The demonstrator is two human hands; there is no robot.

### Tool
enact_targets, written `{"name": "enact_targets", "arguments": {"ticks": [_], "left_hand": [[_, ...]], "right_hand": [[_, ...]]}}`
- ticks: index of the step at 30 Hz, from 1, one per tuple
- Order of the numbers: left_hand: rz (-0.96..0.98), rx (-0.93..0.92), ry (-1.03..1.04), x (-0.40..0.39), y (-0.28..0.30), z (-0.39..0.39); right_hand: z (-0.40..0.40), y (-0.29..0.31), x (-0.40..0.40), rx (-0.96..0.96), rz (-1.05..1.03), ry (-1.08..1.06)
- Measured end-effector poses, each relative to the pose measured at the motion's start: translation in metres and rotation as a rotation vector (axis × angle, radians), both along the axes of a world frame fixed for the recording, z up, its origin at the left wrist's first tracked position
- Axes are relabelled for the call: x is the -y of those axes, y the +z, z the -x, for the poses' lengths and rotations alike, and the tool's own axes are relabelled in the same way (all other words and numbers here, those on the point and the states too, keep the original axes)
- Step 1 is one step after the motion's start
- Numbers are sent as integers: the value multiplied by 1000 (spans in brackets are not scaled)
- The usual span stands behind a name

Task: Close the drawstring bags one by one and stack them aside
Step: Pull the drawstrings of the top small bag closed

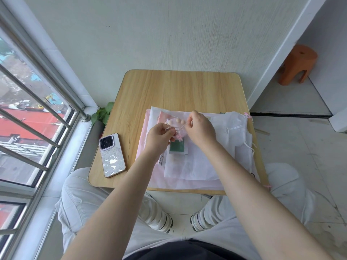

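Observation:
A small pink drawstring bag (177,123) with round bead-like lumps is held above the middle of the wooden table (176,87). My left hand (159,136) pinches one side of its cord, and my right hand (200,128) pinches the other side, with a thin white cord stretched between them. Under my hands lies a flat pile of sheer white and pink bags (195,166). One of these holds a green packet (177,146). A heap of white mesh bags (234,128) with loose cords sits at the right edge of the table.
A phone (112,155) in a patterned case lies on the table's left front. A window with metal bars (33,117) runs along the left. A small green plant (102,114) stands by the wall. An orange stool (296,64) stands at the far right.

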State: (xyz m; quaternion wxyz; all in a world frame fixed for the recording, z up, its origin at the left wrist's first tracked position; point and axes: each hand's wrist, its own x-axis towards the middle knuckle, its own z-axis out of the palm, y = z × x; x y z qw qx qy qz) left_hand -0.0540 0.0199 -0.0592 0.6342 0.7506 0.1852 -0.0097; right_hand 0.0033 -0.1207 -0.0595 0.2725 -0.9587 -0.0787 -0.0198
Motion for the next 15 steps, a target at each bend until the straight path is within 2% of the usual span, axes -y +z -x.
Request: {"name": "enact_targets", "arguments": {"ticks": [2,4,10,13,15], "left_hand": [[-11,-7,4,0,-1,0],[-25,-24,10,-2,-2,0],[-52,-62,41,-1,-3,3],[-91,-88,117,-1,-4,3],[-104,-94,205,-3,-4,3]], "right_hand": [[-1,0,1,-5,-23,-32],[-3,2,4,-102,-148,-54],[2,23,6,-609,-1097,-266],[6,22,8,-693,-1492,-336],[6,20,8,-688,-1583,-411]]}}
